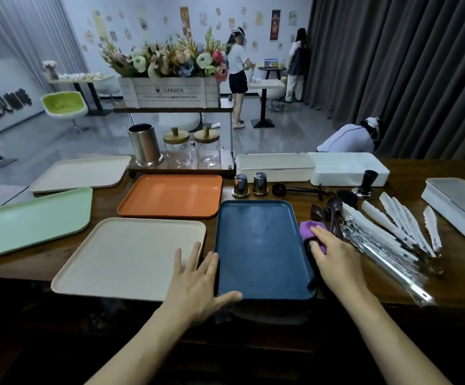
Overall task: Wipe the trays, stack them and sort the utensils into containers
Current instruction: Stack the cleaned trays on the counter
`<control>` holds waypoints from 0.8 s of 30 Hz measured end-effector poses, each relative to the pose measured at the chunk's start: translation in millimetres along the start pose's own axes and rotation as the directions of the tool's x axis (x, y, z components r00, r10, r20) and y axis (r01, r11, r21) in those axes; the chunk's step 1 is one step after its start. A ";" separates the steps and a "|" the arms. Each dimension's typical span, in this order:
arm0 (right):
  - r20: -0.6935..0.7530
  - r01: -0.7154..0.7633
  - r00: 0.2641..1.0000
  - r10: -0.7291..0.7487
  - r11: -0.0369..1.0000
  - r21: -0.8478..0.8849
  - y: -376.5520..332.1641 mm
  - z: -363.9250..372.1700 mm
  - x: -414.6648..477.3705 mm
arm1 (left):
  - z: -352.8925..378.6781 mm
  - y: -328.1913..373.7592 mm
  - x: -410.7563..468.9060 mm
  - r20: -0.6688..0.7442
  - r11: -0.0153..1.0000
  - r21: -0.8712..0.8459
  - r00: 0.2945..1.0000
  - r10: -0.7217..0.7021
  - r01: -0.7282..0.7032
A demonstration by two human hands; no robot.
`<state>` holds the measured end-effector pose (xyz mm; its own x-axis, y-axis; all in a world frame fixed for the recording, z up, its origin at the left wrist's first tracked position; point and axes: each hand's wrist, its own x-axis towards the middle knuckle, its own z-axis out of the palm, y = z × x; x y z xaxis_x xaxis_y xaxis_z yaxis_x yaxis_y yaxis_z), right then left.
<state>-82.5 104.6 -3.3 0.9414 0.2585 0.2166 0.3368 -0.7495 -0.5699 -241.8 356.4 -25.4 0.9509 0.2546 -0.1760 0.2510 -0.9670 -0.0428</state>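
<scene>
Right hand (334,254): fingers lightly curled over the purple cloth (310,227), thumb apparently pinching a fold, at the right rim of the blue tray (259,245).

Left hand (198,276): flat and spread, gripping nothing, thumb on the tray's near rim, fingers reaching onto the beige tray (125,259) beside it.

Progress, as judged: early. Wiping is at the blue tray. The orange tray (170,195), green tray (31,218) and far beige tray (81,172) lie separately, unstacked. Wooden spoons (332,209) and wrapped cutlery (386,245) are loose on the table. The white containers (275,163) are behind, contents not visible.
</scene>
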 end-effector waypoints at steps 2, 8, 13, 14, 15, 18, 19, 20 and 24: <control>0.029 0.042 0.999 -0.039 0.996 -0.083 4.7 7.9 5.1 | 1.7 1.4 -0.5 -0.005 1.000 -0.017 1.000 -0.014 0.014; 0.091 0.064 0.994 -0.052 0.988 -0.139 15.5 20.5 9.1 | 10.9 2.1 -6.4 -0.029 0.994 -0.103 0.999 -0.029 0.026; 0.148 0.184 0.971 -0.185 0.983 0.021 -12.2 34.7 13.1 | 0.7 -8.9 -11.0 -0.141 0.916 -0.400 0.985 -0.099 0.035; 0.169 0.215 0.960 -0.224 0.974 0.073 -25.0 39.0 11.9 | -3.4 -14.3 -12.4 -0.163 0.877 -0.480 0.979 -0.121 0.028; 0.179 0.259 0.945 -0.274 0.960 0.103 -38.3 44.2 10.4 | -7.7 -20.4 -13.7 -0.175 0.832 -0.554 0.974 -0.141 0.021; 0.203 0.347 0.900 -0.385 0.917 0.199 -79.7 58.4 6.7 | -18.1 -44.2 -17.2 -0.162 0.706 -0.708 0.969 -0.187 0.018; 0.231 0.349 0.887 -0.401 0.907 0.234 -93.0 63.5 6.4 | -19.1 -54.2 -17.4 -0.156 0.676 -0.737 0.967 -0.200 0.020; 0.261 0.352 0.870 -0.418 0.898 0.265 -105.5 69.9 6.3 | -18.4 -65.5 -16.6 -0.156 0.654 -0.756 0.964 -0.214 0.023; 0.321 0.365 0.815 -0.482 0.859 0.359 -156.9 100.8 3.9 | -12.2 -118.4 -12.6 -0.177 0.614 -0.788 0.944 -0.279 0.034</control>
<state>-130.2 284.7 7.0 0.6102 0.7675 0.1963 0.6387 -0.3300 -0.6951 -281.2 467.7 -6.1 0.8593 0.5110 0.0200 0.3292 -0.5826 0.7431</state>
